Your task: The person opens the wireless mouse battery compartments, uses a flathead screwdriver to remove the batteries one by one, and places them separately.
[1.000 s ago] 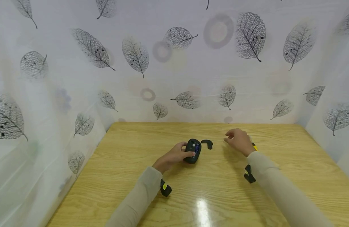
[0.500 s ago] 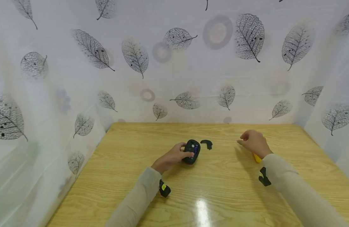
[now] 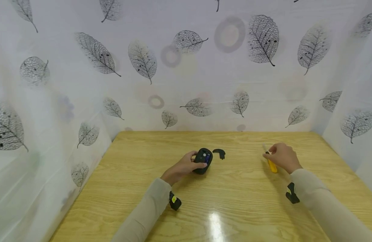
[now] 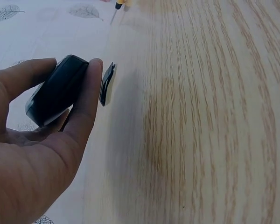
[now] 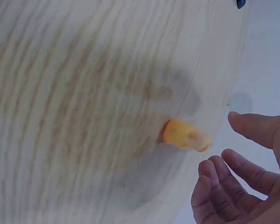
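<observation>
A left hand (image 3: 183,166) clamps its fingers on an open-backed black mouse (image 3: 199,158) over the table (image 3: 243,191) as the right hand (image 3: 284,157), fingers apart, hovers at a yellow-handled screwdriver (image 3: 272,166) lying there, apparently the pick-up step, with a firm pinch seemingly called for next.

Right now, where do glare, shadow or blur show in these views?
Head: bright glare on the table near the picture's bottom edge; left wrist: the black device looks dark with little detail, and a broad shadow crosses the table; right wrist: the yellow handle looks soft-edged, with shadows on either side.
</observation>
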{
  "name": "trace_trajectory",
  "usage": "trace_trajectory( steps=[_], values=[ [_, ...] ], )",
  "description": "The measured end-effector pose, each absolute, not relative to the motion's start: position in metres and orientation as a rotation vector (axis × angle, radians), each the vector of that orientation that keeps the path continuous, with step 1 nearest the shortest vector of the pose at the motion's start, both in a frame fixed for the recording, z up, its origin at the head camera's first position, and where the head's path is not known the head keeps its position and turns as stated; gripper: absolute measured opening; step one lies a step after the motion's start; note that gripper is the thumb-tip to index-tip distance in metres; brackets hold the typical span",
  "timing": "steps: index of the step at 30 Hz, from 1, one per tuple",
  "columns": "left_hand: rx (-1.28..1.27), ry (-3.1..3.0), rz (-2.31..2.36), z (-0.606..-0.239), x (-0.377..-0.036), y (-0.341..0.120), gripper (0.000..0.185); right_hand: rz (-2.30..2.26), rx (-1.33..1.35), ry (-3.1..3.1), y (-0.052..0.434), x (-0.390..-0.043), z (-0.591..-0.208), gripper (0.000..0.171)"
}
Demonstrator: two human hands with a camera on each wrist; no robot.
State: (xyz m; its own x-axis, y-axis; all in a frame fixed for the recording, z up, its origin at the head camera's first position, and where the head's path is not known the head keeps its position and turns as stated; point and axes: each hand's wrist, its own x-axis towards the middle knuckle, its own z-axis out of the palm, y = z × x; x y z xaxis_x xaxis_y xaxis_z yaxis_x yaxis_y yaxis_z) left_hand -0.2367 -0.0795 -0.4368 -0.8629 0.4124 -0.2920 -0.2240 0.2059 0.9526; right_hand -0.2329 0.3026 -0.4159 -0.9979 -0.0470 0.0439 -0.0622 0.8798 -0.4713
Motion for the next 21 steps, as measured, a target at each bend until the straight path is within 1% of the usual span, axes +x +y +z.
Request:
trace_trajectory(
  steps=[5,13,16,21],
  values=[
    [0.193,1.967,1.723,-0.439,-0.238,-0.080,0.065,0.760,0.031,-3.075,0.311,-0.230,-0.419,0.053],
    [0.178,1.940,1.745,-0.440,-0.238,-0.083,0.049,0.753,-0.025,-3.155,0.318,-0.229,-0.424,0.061],
    [0.163,1.904,1.774,-0.440,-0.238,-0.083,0.049,0.762,-0.015,-3.170,0.319,-0.228,-0.425,0.062],
    [0.163,1.878,1.795,-0.439,-0.238,-0.083,0.052,0.765,0.027,-3.161,0.319,-0.225,-0.426,0.054]
  ],
)
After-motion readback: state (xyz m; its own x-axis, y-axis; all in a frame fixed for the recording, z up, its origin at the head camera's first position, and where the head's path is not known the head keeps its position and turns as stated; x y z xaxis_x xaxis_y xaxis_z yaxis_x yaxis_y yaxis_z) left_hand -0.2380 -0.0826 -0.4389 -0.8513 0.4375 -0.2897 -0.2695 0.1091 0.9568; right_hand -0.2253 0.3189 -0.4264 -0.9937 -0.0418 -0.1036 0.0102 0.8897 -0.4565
